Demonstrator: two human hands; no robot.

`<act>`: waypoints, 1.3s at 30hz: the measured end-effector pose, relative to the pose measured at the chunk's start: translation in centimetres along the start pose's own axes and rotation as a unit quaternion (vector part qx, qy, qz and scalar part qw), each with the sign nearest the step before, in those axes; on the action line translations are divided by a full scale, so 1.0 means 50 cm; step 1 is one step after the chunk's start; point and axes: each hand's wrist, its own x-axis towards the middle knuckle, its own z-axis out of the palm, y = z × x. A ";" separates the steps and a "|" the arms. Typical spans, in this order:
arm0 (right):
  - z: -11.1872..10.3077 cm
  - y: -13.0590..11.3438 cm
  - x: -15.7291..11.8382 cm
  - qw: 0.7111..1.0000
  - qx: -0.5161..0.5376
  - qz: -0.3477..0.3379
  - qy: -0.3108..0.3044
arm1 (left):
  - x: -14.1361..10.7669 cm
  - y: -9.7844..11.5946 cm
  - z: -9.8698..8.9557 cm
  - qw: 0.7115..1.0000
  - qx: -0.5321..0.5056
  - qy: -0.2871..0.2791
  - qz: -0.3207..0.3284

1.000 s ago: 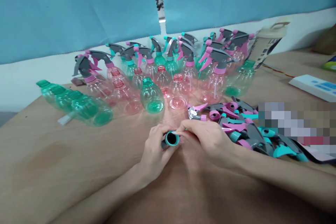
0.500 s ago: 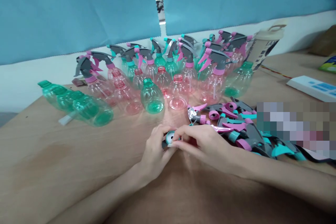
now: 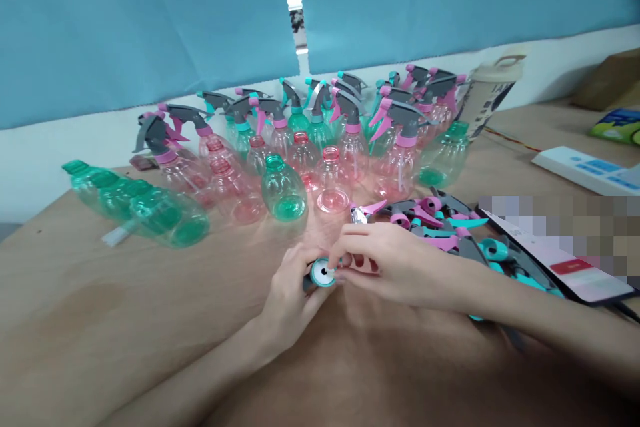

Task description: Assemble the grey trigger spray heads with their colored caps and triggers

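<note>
Turquoise ring-shaped collar (image 3: 313, 275) facing you, the grey plastic spray head (image 3: 307, 282) sits clasped in your left hand (image 3: 289, 292) above the brown wooden table (image 3: 75, 347), presumably to expose its round white insert (image 3: 320, 267) to your right hand (image 3: 387, 259), whose fingertips meet beside it, their hold unclear.

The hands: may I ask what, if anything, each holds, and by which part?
The left hand holds a spray head near its teal collar; what the right hand holds is unclear.
</note>
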 end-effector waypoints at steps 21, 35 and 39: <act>0.006 -0.011 -0.013 0.979 -0.198 -0.055 -0.007 | -0.001 -0.002 0.002 0.998 0.032 -0.019 0.055; 0.016 -0.014 -0.014 0.980 -0.185 -0.061 0.043 | 0.001 -0.001 0.004 0.996 0.039 -0.020 0.075; 0.017 -0.017 -0.014 0.984 -0.172 -0.044 0.027 | -0.001 -0.004 0.004 0.996 0.044 -0.023 0.075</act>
